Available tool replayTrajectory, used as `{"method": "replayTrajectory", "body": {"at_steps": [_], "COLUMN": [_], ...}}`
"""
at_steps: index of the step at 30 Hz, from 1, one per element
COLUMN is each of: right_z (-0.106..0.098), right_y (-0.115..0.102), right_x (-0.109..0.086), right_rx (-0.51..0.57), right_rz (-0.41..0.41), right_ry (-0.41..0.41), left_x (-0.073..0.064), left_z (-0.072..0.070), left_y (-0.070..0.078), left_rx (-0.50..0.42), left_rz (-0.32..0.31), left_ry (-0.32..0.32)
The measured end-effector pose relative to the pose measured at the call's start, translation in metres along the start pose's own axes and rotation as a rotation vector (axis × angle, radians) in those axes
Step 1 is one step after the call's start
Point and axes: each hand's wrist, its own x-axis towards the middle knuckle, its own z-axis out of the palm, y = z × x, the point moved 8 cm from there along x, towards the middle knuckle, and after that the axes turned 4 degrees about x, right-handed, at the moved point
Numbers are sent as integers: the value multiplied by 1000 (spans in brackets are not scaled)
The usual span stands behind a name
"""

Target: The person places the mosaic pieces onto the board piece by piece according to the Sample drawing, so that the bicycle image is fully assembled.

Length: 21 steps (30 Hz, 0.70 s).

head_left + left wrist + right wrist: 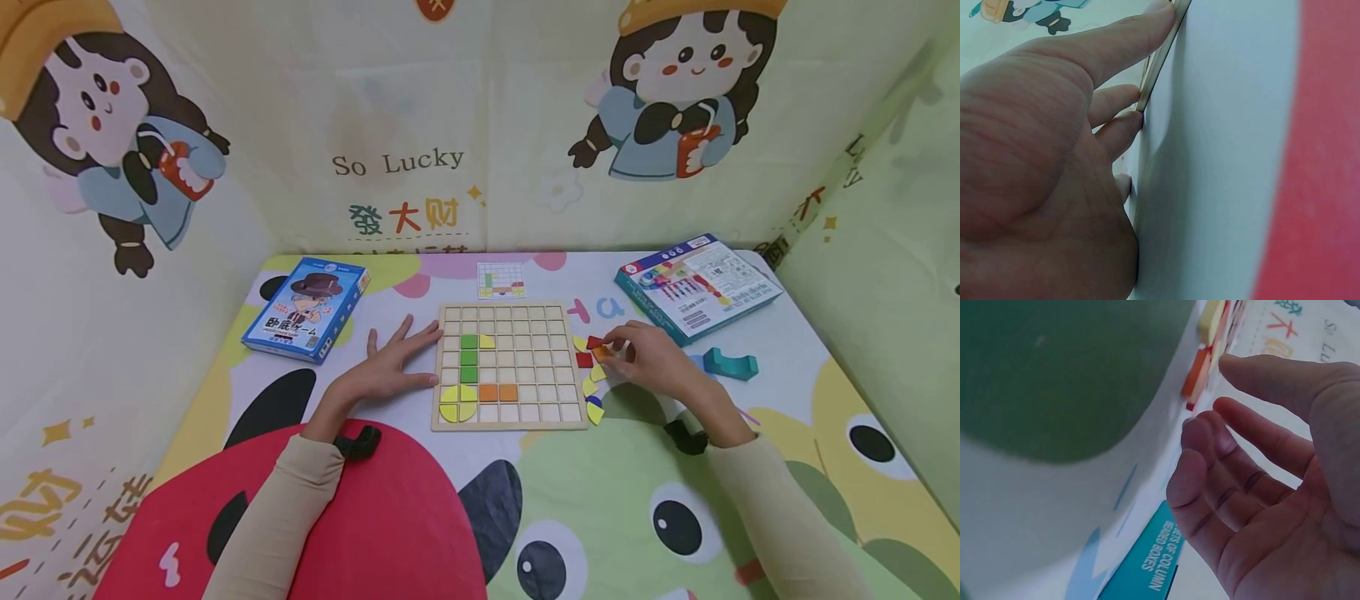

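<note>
An orange tile (600, 354) is found right at the fingertips of the right hand (648, 358), on the side facing the left hand (382, 367). It is judged to be light, stiff and rather smooth, probably wood or plastic, and not easily broken. Being small and thin, it is best taken by two opposite edges between thumb and forefinger; if pressed on its flat face, it could be slid away.

The right hand's fingers are loosely curled, and a gap is shown between thumb and forefinger in the right wrist view, with nothing seen pinched there; whether the tile is touched cannot be told. The left hand is spread flat, its thumb and fingertips rested against the near side of a wooden grid board (510, 427), which is set between the hands on the counter (412, 408).

Beside the right hand's fingertips, a red square tile (584, 360) and yellow quarter-circle pieces (589, 387) are strewn along the board's edge. Closer to the left hand, green tiles (468, 357) are seated in the grid, with two orange squares (488, 392) beyond its thumb. Past both hands, a pattern card (489, 268) is laid behind the board.
</note>
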Motion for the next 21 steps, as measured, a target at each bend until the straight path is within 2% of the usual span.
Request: {"method": "replayTrajectory", "body": {"at_steps": [8,21], "right_z": [1,1], "right_y": [7,10], "right_x": [4,3], "right_rx": [-23,-50], "right_rz": [23,4], "right_ry": [-20,-65], "left_x": [0,0], "left_z": [-2,-2], "left_y": [1,1], "left_rx": [-2,-2], "left_rz": [1,7], "left_ry": [1,3]}}
